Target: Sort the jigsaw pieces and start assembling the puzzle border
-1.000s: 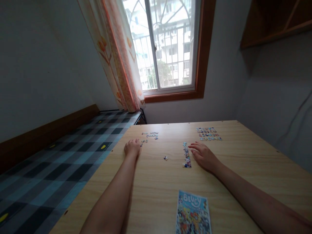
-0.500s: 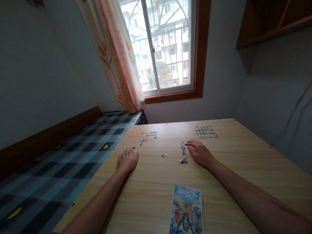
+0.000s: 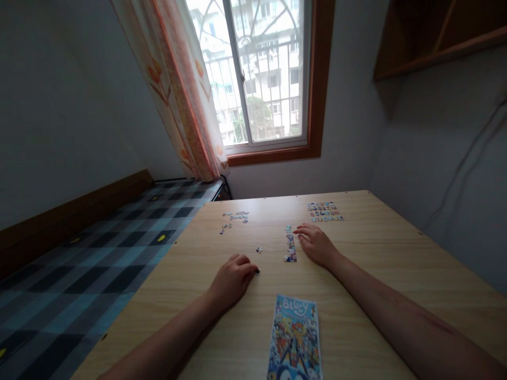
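My left hand (image 3: 233,277) is closed, with a small dark puzzle piece (image 3: 257,272) pinched at its fingertips just over the table. Beyond it, a single loose puzzle piece (image 3: 259,250) lies on the wood. My right hand (image 3: 315,244) rests on the table with fingers stretched out, holding nothing. Its fingertips are beside the upper part of a joined vertical strip of puzzle pieces (image 3: 291,245). Near me lies a blue picture card marked "Bluey" (image 3: 295,338), below and between my hands.
Several loose pieces (image 3: 239,217) lie at the table's far left. Rows of puzzle pieces (image 3: 325,211) are set out at the far right. A bed with a checked cover (image 3: 119,237) runs along the left side of the wooden table (image 3: 368,264). A window stands behind.
My left hand has moved right and nearer to me from the table's left side, bringing a dark puzzle piece with it. My right hand stays by the strip. The view has shifted slightly.
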{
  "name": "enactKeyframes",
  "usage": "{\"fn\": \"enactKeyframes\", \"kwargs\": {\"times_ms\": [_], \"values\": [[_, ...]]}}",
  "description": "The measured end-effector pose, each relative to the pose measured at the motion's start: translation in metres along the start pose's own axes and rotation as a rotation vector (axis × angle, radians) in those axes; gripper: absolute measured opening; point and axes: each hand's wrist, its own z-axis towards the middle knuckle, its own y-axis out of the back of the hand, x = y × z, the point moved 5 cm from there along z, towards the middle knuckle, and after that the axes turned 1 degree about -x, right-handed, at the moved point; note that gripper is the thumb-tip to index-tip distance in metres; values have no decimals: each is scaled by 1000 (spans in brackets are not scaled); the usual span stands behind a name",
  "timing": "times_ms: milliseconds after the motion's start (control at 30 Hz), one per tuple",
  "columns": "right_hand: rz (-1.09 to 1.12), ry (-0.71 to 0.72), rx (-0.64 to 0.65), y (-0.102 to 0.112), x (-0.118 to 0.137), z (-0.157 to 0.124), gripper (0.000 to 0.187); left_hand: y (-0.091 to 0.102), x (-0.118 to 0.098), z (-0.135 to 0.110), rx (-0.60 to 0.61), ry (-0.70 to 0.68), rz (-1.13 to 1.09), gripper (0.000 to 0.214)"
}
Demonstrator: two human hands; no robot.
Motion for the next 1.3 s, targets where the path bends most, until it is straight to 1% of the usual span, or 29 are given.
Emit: {"fn": "enactKeyframes", "kwargs": {"times_ms": [100, 200, 267, 367, 433, 500, 600, 700, 833, 967, 1067, 1167, 1300], "values": [[17, 0, -31, 1, -1, 0, 28, -10, -18, 25, 59, -79, -69, 23], [30, 16, -48, 2, 1, -1, 26, -19, -24, 50, 96, -101, -142, 25], [28, 48, -39, 2, 4, -1, 25, -24, -22, 64, 78, -64, -202, 26], [22, 94, -24, 3, 9, -2, 23, -25, -13, 73, -9, 27, -273, 26], [22, 120, -8, 3, 11, -2, 22, -21, -7, 72, -31, 51, -277, 23], [21, 145, 13, 2, 12, -3, 21, -15, -3, 67, 5, 31, -243, 21], [16, 173, 37, 2, 14, -4, 20, -3, -4, 59, 133, -73, -190, 27], [13, 198, 51, 2, 17, -4, 20, 4, -7, 53, 268, -154, -137, 34], [14, 242, 62, 4, 21, -5, 21, 5, -12, 51, 347, -199, -96, 34], [12, 287, 89, 4, 25, -7, 21, 1, -18, 51, 335, -198, -31, 26], [-13, 301, 113, 3, 26, -9, 21, -2, -21, 52, 278, -147, 46, 14], [-31, 298, 125, 1, 26, -10, 21, -3, -22, 53, 231, -88, 70, 17], [-36, 302, 130, 1, 28, -9, 23, -6, -25, 53, 240, -105, 63, 17]]}}
